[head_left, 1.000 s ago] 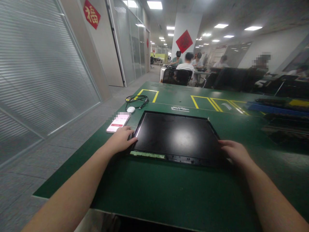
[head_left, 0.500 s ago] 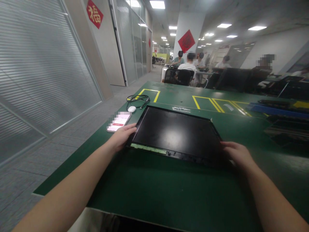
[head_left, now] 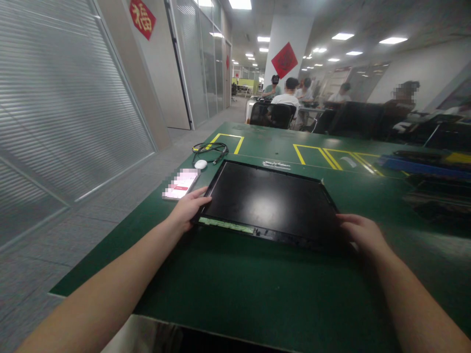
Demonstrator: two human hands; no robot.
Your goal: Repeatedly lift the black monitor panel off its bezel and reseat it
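Green desk (head_left: 257,289) broad, yellow floor-tape boxes at far side. Black display panel (head_left: 268,198) lying flat near the front middle, near edge slightly raised. Left hand (head_left: 189,208) clasping near-left corner, right hand (head_left: 362,233) gripping near-right corner. Best lifted evenly, both sides level, fingers off the green circuit strip (head_left: 226,225). Phone (head_left: 181,185) just left; mouse (head_left: 200,164) and coiled cable (head_left: 209,148) beyond.
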